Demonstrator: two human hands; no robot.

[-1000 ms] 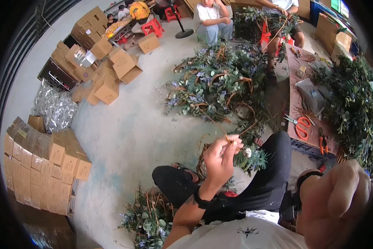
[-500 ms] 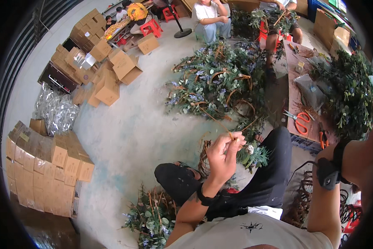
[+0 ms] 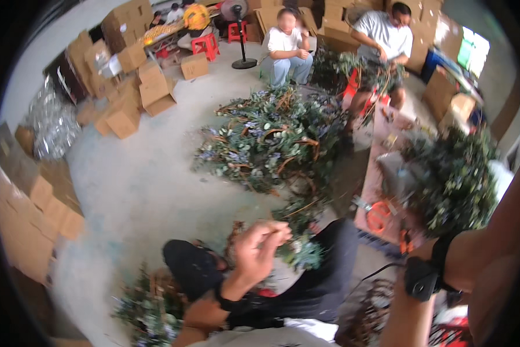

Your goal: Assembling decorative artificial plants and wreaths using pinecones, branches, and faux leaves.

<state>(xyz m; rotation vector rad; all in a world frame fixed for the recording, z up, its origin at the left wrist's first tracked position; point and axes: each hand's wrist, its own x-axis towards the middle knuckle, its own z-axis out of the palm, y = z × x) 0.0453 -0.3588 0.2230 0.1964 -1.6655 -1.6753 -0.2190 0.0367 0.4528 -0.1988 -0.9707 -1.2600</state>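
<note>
My left hand (image 3: 255,250) is raised above my lap, its fingertips pinched together on a thin brown twig (image 3: 305,207). The twig is blurred and only partly shows. Beyond that hand, by my bent knee, is a green leafy spray (image 3: 303,254) with a pale cluster in it. My right arm, with a black wrist device (image 3: 422,279), bends up close at the right edge. The fingers of my right hand are out of the picture, so what they hold cannot be seen.
A large heap of vine wreaths (image 3: 271,139) with leaves and lilac flowers covers the floor ahead. On the low table (image 3: 367,194) at right lie orange-handled scissors (image 3: 379,216), pliers (image 3: 406,240) and greenery (image 3: 454,179). Cartons (image 3: 155,89) stand at left; two people sit beyond.
The view has tilted up and shifted, showing more of the people at the back. My left hand keeps its pinch but appears lower and farther left. My right arm stays raised.
</note>
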